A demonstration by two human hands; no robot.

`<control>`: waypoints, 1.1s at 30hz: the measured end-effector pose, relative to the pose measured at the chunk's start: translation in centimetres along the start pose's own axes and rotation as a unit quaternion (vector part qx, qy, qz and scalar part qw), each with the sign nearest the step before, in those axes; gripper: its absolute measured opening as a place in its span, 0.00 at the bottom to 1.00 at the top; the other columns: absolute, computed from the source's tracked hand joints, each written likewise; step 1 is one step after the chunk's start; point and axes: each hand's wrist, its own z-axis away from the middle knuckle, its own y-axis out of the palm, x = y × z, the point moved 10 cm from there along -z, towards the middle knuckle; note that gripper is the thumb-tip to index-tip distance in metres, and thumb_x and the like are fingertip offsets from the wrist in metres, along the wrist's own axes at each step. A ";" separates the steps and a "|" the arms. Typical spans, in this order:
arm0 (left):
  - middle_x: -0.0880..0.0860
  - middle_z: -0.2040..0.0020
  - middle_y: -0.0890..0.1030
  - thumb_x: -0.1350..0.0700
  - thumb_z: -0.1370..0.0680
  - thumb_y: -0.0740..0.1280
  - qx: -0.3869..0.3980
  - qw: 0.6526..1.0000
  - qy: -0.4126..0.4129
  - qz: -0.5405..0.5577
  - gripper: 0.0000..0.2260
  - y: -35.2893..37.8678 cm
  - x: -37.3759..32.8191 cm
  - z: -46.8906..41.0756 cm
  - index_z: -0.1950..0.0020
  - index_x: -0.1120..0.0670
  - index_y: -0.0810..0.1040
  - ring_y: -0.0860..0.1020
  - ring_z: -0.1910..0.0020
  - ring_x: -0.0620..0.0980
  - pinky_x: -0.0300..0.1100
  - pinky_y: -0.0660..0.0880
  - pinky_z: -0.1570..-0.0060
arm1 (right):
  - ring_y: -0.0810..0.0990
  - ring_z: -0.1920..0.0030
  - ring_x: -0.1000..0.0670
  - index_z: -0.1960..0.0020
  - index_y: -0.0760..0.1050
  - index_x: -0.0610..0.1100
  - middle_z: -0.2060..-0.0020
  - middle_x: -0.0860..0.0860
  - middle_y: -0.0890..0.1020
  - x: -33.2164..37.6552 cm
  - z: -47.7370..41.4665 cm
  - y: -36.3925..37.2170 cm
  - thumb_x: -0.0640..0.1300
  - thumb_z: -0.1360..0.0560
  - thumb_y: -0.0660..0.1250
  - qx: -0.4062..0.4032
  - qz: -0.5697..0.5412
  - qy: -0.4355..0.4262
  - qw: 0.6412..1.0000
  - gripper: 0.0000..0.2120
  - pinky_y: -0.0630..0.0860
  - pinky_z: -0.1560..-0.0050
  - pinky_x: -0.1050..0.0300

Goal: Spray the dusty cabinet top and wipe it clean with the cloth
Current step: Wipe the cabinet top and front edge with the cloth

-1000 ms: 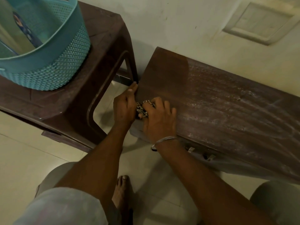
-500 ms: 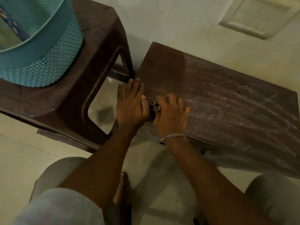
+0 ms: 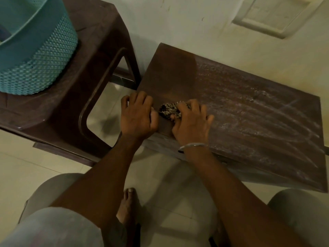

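Curled now where it lay flat, the left hand [image 3: 138, 115] braces on the cabinet top [image 3: 249, 107] while the right hand [image 3: 192, 123] pinches the cloth [image 3: 168, 111] bunched under its fingertips, dust streaks waiting just beyond them.

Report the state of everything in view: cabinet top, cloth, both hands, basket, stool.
cabinet top: left end wiped dark, the rest dusty and streaked.
cloth: bunched up, lying on the cabinet top near its front left.
right hand: grips the cloth, pressing it to the top.
left hand: fingers curled at the cabinet's left edge beside the cloth; grip unclear.
basket: upright on the stool.
stool: standing left of the cabinet.
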 end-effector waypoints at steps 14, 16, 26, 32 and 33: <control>0.55 0.42 0.78 0.48 0.24 0.55 0.054 0.996 0.067 -0.020 0.19 0.8 -1.3 0.0 0.43 0.56 0.79 0.74 0.44 0.57 0.51 0.66 0.46 | 0.71 0.46 0.44 0.45 0.76 0.53 0.43 0.51 0.74 -0.7 -2.0 -0.3 0.37 0.33 0.67 -0.021 -0.012 0.011 1.000 0.19 0.62 0.53 0.50; 0.56 0.40 0.79 0.48 0.24 0.56 0.065 0.995 0.074 -0.011 0.21 1.1 -1.5 -0.1 0.40 0.56 0.79 0.75 0.40 0.57 0.51 0.68 0.42 | 0.71 0.46 0.44 0.46 0.76 0.53 0.43 0.51 0.74 -0.8 -2.0 -0.3 0.37 0.32 0.68 -0.023 -0.016 0.018 0.999 0.18 0.62 0.53 0.51; 0.56 0.38 0.82 0.52 0.26 0.60 0.029 0.996 0.071 0.038 0.20 0.7 -1.4 0.0 0.40 0.58 0.82 0.78 0.36 0.57 0.50 0.72 0.40 | 0.71 0.47 0.44 0.47 0.76 0.51 0.43 0.50 0.75 -1.2 0.9 -0.4 0.35 0.34 0.68 -0.026 -0.031 0.011 0.999 0.18 0.66 0.54 0.51; 0.56 0.38 0.82 0.53 0.26 0.61 0.016 0.996 0.068 0.051 0.20 0.9 -1.2 0.1 0.40 0.58 0.83 0.78 0.36 0.57 0.51 0.76 0.40 | 0.71 0.47 0.45 0.46 0.77 0.52 0.42 0.51 0.75 -1.2 -1.0 -0.6 0.35 0.32 0.69 -0.044 -0.044 0.053 0.997 0.19 0.61 0.54 0.53; 0.56 0.38 0.82 0.53 0.26 0.61 0.016 0.996 0.068 0.051 0.20 1.0 -1.1 0.1 0.40 0.58 0.83 0.78 0.35 0.57 0.52 0.76 0.39 | 0.71 0.47 0.45 0.46 0.76 0.53 0.42 0.52 0.75 -1.1 -0.1 -0.6 0.35 0.32 0.69 -0.043 -0.045 0.046 0.997 0.18 0.62 0.54 0.53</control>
